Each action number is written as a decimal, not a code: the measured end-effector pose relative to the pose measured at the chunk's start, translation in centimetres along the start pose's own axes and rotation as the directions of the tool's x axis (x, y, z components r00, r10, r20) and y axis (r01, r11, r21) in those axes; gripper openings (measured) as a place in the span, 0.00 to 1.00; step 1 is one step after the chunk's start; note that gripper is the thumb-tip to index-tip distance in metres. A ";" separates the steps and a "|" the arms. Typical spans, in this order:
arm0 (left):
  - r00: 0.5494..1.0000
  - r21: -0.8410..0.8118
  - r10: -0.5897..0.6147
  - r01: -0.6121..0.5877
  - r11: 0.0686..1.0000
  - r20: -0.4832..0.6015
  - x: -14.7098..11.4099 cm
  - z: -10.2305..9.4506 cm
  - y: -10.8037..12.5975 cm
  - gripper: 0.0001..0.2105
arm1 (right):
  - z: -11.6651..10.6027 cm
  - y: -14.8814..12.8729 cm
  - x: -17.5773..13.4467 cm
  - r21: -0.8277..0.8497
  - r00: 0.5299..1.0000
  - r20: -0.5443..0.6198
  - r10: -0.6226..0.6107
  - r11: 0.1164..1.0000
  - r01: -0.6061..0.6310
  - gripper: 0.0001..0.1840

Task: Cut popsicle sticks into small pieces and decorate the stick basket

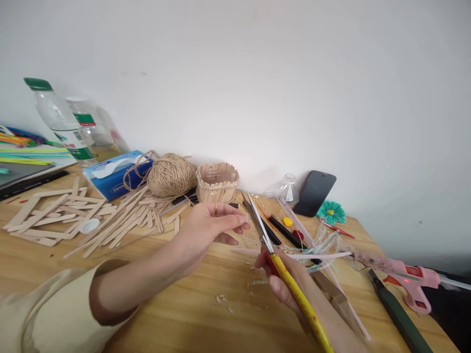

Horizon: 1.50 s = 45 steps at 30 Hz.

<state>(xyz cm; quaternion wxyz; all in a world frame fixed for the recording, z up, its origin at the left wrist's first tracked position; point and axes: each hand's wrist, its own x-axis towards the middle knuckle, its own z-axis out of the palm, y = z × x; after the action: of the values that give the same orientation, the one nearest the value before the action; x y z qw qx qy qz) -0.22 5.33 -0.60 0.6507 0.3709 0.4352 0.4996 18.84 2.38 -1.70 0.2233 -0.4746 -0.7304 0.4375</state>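
Observation:
My right hand (285, 279) is closed around scissors (281, 272) with long yellow handles. Their metal blades point up and away, slightly parted. Left of the blade tips, my left hand (217, 223) has its thumb and fingertips drawn together in a pinch. Whatever may be between them is too small to make out. Behind that hand stands a small basket of wooden sticks (217, 191) with a beaded-looking band around it. A pale pink strip (324, 256) and glittery light-blue strands (324, 240) lie just beyond my right hand.
Loose craft sticks (59, 215), a twine ball (172, 174), a blue tissue pack (117, 179) and bottles (61, 122) are on the left. To the right are a phone (315, 193), teal flower (331, 212), pink glue gun (408, 279) and dark green tool (397, 311).

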 end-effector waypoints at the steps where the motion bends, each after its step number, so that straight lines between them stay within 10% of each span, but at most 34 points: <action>1: 1.000 -0.004 0.008 -0.008 1.000 -0.013 0.1 0.0 0.1 0.03 | 0.1 0.1 0.0 -0.006 1.000 0.003 -0.019 1.000 0.019 0.27; 45: 0.999 -0.090 -0.038 0.037 0.995 -0.003 -0.2 0.1 0.0 0.02 | 0.3 -0.6 0.6 0.100 0.996 0.087 0.000 0.995 -0.009 0.25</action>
<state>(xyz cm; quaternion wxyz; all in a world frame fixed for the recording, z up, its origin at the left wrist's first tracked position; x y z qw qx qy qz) -0.12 5.08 -0.54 0.6751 0.3319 0.4204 0.5073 18.04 2.65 -1.41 0.2137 -0.4449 -0.7156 0.4943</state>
